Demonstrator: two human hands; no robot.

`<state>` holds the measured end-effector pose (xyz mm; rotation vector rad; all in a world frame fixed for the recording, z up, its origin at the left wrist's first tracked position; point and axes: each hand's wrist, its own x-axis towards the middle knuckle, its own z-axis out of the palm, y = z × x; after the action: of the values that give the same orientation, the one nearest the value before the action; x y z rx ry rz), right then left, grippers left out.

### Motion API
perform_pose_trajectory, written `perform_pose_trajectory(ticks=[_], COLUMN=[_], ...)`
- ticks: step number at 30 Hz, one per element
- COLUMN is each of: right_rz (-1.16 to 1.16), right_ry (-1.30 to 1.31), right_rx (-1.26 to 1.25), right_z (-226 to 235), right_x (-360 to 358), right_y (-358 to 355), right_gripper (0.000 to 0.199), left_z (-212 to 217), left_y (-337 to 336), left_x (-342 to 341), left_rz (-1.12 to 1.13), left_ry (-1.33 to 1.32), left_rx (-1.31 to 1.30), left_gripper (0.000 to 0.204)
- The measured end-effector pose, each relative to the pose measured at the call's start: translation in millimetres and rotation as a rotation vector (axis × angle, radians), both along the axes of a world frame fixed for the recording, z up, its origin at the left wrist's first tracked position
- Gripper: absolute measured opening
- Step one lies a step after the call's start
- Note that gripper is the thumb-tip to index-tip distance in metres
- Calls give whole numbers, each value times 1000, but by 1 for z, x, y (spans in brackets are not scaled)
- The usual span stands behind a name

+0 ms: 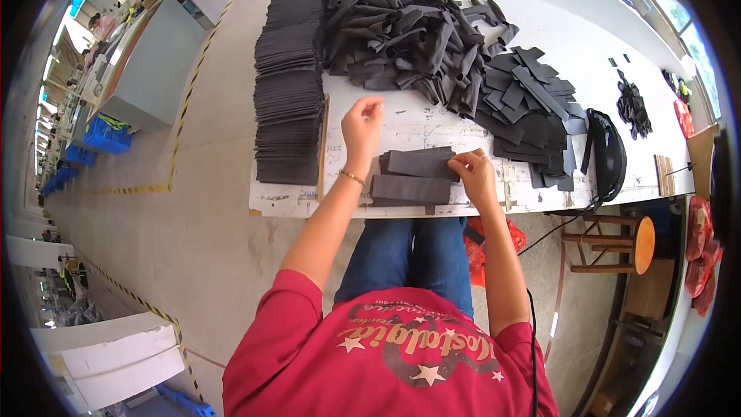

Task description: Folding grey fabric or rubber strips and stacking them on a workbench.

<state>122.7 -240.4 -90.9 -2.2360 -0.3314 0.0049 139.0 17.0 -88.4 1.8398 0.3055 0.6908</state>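
Note:
Two low stacks of flat dark grey strips lie in front of me near the table's front edge: a rear stack [417,163] and a front stack [411,191]. My right hand [475,173] pinches the right end of a strip on the rear stack between thumb and fingers. Above the tabletop, left of and beyond these stacks, my left hand [363,125] is raised with its fingers curled in. No strip shows in it. Whether the strips are cloth or another sheet material, I cannot tell.
A long row of tightly packed dark pieces [290,69] runs along the table's left side, beside a thin wooden strip [323,147]. Heaped dark tubular pieces [409,38] lie at the back, loose flat pieces [525,108] to the right. A black bag [606,156] and wooden stool [643,245] are farther right.

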Motion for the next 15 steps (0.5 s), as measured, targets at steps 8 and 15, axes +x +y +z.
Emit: perform_pose_trajectory(ticks=[8,15], right_rz=[-312,-118], right_ry=[-331,-544], right_rx=[-88,-614], right_z=[-1,-15], right_x=[45,82], right_y=[-61,-46], right_gripper=[13,21], left_z=[39,48], left_y=[-40,-73], left_x=[144,157], left_rz=[-63,-218], left_ry=[120,329], left_rx=[55,-91], left_gripper=[39,20])
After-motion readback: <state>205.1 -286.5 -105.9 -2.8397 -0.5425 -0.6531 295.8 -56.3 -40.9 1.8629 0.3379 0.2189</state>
